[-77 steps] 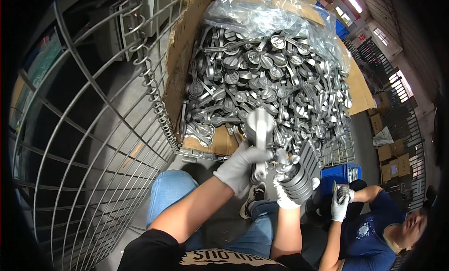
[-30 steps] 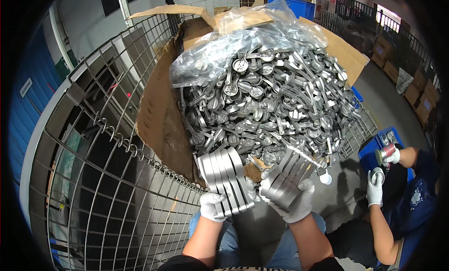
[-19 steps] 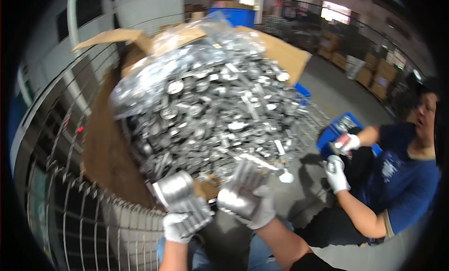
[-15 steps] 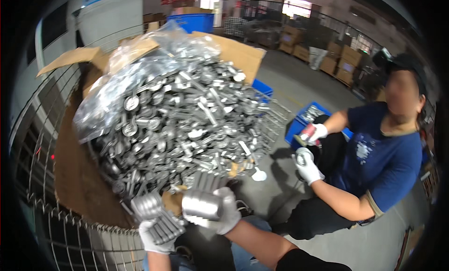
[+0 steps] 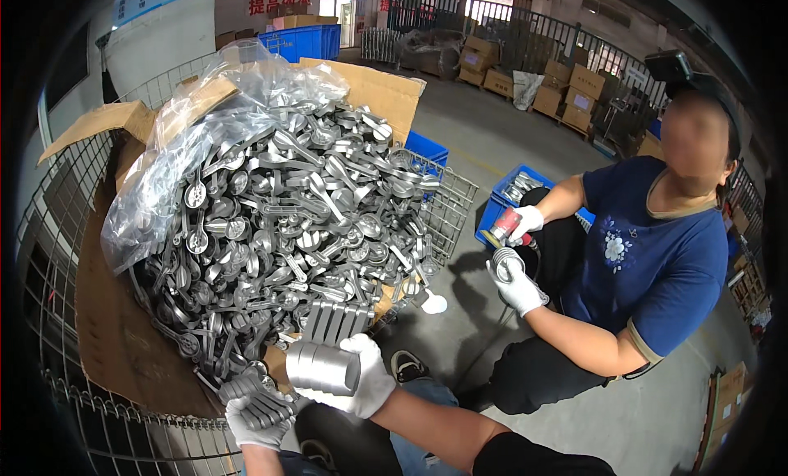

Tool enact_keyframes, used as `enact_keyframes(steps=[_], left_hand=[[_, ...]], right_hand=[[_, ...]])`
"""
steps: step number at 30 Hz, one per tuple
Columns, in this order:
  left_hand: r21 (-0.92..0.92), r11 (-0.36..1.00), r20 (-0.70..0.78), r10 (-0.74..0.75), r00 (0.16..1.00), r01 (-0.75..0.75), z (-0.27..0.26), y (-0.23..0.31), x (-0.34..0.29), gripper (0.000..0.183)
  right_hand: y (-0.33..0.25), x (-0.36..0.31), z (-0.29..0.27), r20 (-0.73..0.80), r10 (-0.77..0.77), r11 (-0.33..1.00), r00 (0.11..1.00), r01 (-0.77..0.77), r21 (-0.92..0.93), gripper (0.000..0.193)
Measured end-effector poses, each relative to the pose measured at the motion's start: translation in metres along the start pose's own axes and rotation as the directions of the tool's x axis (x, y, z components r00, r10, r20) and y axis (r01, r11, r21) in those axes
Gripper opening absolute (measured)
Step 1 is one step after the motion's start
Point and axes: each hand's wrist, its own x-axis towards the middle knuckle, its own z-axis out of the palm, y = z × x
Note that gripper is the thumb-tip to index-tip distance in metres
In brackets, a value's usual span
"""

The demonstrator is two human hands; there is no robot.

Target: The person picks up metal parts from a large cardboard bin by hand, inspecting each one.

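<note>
My right hand point(image 5: 371, 383), in a white glove, is closed round a stack of grey metal castings point(image 5: 324, 368). Their rounded cup ends line up side by side, and their handles stick out toward the heap. Lower and to the left, my gloved left hand point(image 5: 256, 427) grips a second stack of castings point(image 5: 261, 400), tilted with the handles pointing right. The two stacks are apart. Just beyond both hands rises a big heap of loose spoon-shaped castings point(image 5: 287, 213) with round cups and flat handles. Fingers hide part of each stack.
A cardboard-lined wire cage point(image 5: 111, 394) holds the heap, with clear plastic sheeting point(image 5: 164, 172) over its far-left side. At right, a seated co-worker point(image 5: 648, 254) holds a red power tool point(image 5: 506, 221) and a metal part point(image 5: 509, 267). A blue crate point(image 5: 497, 205) stands beside them.
The whole view has shifted, so the scene sits further left. My left hand's stack has tilted, its cup ends showing less. My right hand keeps its stack in much the same pose.
</note>
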Motion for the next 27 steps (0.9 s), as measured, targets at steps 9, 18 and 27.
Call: enact_keyframes(steps=[9,18,27], left_hand=[[0.026,0.999,0.084,-0.024,0.996,0.022,-0.002,-0.003,-0.002,0.047],[-0.55,0.692,0.172,-0.453,0.875,0.467,-0.035,0.001,0.025,0.019],[-0.481,-0.681,0.859,-0.239,0.453,0.551,-0.044,0.008,0.03,0.037]], right_hand=[[-0.005,0.004,-0.014,0.103,-0.008,0.999,0.995,0.013,-0.042,0.067],[-0.006,-0.001,-0.006,0.034,-0.065,0.997,0.997,0.066,-0.025,0.061],[-0.007,0.003,-0.011,-0.046,-0.024,0.999,0.999,0.022,-0.037,0.062]])
